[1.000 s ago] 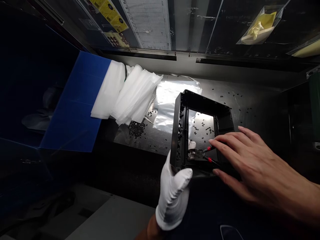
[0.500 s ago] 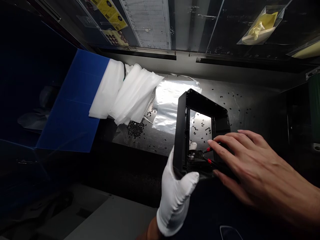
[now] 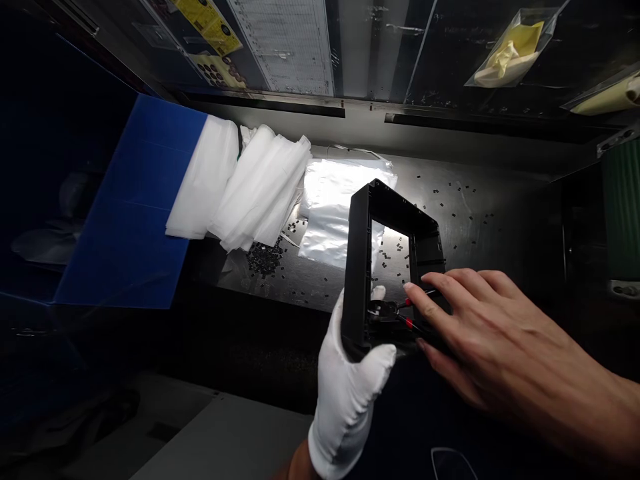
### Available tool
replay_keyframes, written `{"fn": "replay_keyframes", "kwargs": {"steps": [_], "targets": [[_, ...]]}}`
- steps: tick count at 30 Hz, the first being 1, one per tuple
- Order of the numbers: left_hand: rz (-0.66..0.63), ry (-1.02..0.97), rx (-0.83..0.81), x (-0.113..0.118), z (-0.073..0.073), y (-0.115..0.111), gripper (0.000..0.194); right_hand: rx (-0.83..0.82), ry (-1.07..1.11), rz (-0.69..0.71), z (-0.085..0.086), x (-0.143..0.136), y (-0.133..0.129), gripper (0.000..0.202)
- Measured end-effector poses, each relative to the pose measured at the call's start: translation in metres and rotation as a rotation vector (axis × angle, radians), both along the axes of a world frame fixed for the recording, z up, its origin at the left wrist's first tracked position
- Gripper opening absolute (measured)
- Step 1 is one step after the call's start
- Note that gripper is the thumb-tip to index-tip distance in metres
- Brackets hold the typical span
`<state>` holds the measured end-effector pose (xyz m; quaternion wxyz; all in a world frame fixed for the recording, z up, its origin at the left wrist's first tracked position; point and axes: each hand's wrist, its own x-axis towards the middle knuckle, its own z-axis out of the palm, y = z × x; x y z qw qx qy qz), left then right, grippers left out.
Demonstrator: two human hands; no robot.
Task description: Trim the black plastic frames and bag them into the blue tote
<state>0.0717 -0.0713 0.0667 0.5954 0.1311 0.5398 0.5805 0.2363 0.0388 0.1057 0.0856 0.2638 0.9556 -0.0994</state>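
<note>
The gloved left hand [image 3: 350, 393] clamps the near corner of the black frame [image 3: 387, 260], tilted above the table's [image 3: 480, 220] near edge. The bare right hand [image 3: 480, 333] pinches red-handled cutters [image 3: 407, 315] inside it. Best brace steadily; scraps [image 3: 265, 259] and bags [image 3: 250, 193] lie beyond.

We see a black rectangular plastic frame [image 3: 357, 260] with an open middle, tilted up on its near edge at lower centre of the frame. Inside its near corner sits a small tool with red-marked handles [image 3: 400, 313], lying roughly level.
</note>
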Motion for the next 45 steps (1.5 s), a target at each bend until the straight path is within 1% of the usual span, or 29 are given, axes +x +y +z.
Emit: {"fn": "replay_keyframes", "kwargs": {"steps": [4, 10, 13, 16, 19, 22, 26, 33, 39, 45], "targets": [[-0.011, 0.047, -0.019, 0.0, -0.004, -0.004, 0.057, 0.01, -0.033, 0.013, 0.001, -0.003, 0.002, 0.044], [-0.022, 0.096, -0.011, 0.001, 0.008, -0.002, 0.057, 0.002, -0.052, 0.004, 0.003, -0.005, 0.001, 0.046], [-0.034, 0.088, -0.011, 0.001, 0.01, -0.001, 0.055, 0.004, -0.054, 0.004, 0.005, -0.004, 0.0, 0.045], [-0.027, 0.087, -0.014, 0.002, 0.009, -0.004, 0.055, 0.021, -0.065, 0.021, 0.007, -0.004, 0.0, 0.044], [-0.016, 0.068, 0.001, 0.003, 0.008, -0.006, 0.061, 0.028, -0.081, 0.033, 0.008, -0.003, -0.002, 0.045], [-0.009, 0.038, 0.016, 0.004, 0.008, -0.006, 0.065, 0.047, -0.089, 0.018, 0.007, -0.003, -0.005, 0.049], [-0.017, 0.029, 0.022, 0.004, 0.006, -0.005, 0.066, 0.077, -0.1, 0.005, 0.006, -0.004, -0.009, 0.051], [-0.016, 0.087, 0.006, 0.003, -0.001, -0.011, 0.064, 0.092, -0.123, 0.043, 0.0, -0.007, -0.009, 0.044], [0.009, 0.12, -0.028, 0.003, -0.001, -0.011, 0.061, 0.111, -0.13, 0.051, -0.003, -0.009, -0.01, 0.039], [0.024, 0.098, -0.067, 0.003, -0.002, -0.009, 0.062, 0.128, -0.145, 0.051, -0.002, -0.011, -0.011, 0.031]]}}
